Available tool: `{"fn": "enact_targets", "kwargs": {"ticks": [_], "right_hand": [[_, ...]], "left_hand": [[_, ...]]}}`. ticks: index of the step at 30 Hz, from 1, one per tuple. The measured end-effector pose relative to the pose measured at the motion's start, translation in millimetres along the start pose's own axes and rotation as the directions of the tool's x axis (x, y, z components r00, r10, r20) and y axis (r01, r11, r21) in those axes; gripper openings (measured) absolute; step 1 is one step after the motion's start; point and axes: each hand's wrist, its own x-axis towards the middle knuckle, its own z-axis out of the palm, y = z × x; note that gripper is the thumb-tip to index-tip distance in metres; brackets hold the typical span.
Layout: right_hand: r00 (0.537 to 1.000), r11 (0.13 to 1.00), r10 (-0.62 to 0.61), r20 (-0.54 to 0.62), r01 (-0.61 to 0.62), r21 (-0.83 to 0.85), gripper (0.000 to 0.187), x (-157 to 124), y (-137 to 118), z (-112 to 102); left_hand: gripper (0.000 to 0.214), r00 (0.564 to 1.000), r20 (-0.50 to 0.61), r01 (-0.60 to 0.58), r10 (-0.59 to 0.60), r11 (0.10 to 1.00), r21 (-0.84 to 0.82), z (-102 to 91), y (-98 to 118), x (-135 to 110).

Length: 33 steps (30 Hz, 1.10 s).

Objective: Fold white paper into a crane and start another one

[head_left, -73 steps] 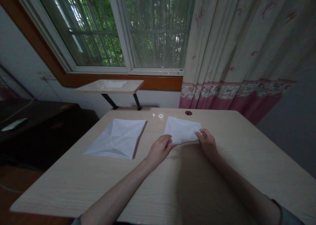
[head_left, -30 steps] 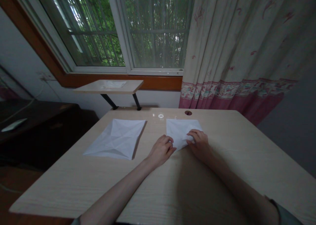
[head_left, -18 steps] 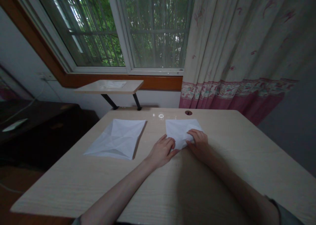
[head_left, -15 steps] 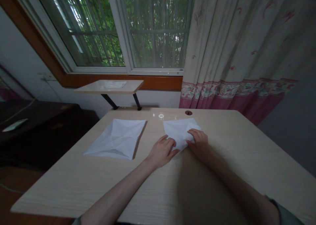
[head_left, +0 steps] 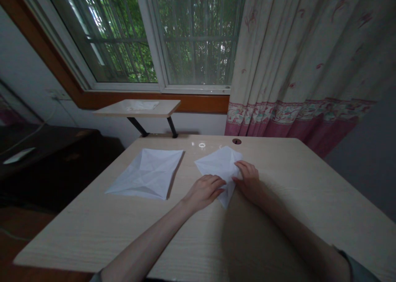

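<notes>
A folded white paper (head_left: 218,164), now a triangle with one corner pointing toward me, lies on the wooden table (head_left: 278,216) in front of me. My left hand (head_left: 204,191) rests flat on its left edge with fingers stretched out. My right hand (head_left: 249,181) presses its right side with curled fingers, thumb on the paper. A second white sheet (head_left: 145,172), unfolded and creased, lies flat on the table to the left, apart from both hands.
A round cable hole (head_left: 236,141) sits in the table near the far edge. Behind it are a small wall shelf (head_left: 139,107), a barred window (head_left: 185,34) and a patterned curtain (head_left: 303,59). A dark cabinet (head_left: 46,150) stands left of the table.
The folded paper has been turned anticlockwise under both hands, so a corner now points toward me. My left hand slid onto it with fingers flat. The left sheet has not moved.
</notes>
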Motion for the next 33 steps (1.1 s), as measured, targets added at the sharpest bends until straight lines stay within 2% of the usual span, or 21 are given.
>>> {"fn": "enact_targets", "kwargs": {"ticks": [5, 8, 12, 18, 24, 33], "right_hand": [[1.0, 1.0, 0.012, -0.012, -0.012, -0.024, 0.051, -0.8, -2.8, 3.4], [1.0, 0.999, 0.008, -0.013, -0.008, -0.032, 0.055, -1.1, -3.2, 4.6], [1.0, 0.999, -0.001, -0.009, 0.0, -0.036, 0.056, -0.9, -4.0, 4.2], [0.999, 0.999, -0.004, -0.035, 0.003, -0.039, 0.057, 0.4, -6.9, 4.1], [1.0, 0.998, 0.006, -0.014, -0.007, -0.061, 0.058, -0.4, -5.5, 4.3], [1.0, 0.998, 0.022, -0.012, -0.023, -0.059, 0.058, -0.8, -5.3, 5.4]], "left_hand": [[0.038, 1.0, -0.025, 0.005, -0.005, 1.0, 0.013, 7.8, -2.9, -1.5], [0.042, 1.0, -0.002, 0.027, -0.027, 0.999, 0.037, 11.7, -5.7, -3.0], [0.04, 0.999, 0.03, 0.021, -0.023, 0.998, 0.057, 11.1, -6.7, -3.4], [0.04, 0.999, 0.042, 0.0, -0.004, 0.995, 0.099, 5.8, -3.9, -2.1], [0.038, 0.999, 0.035, -0.022, 0.018, 0.993, 0.114, 4.2, -1.4, -1.6], [0.043, 0.998, 0.063, -0.013, 0.005, 0.991, 0.131, 2.1, 2.5, -0.6]]}}
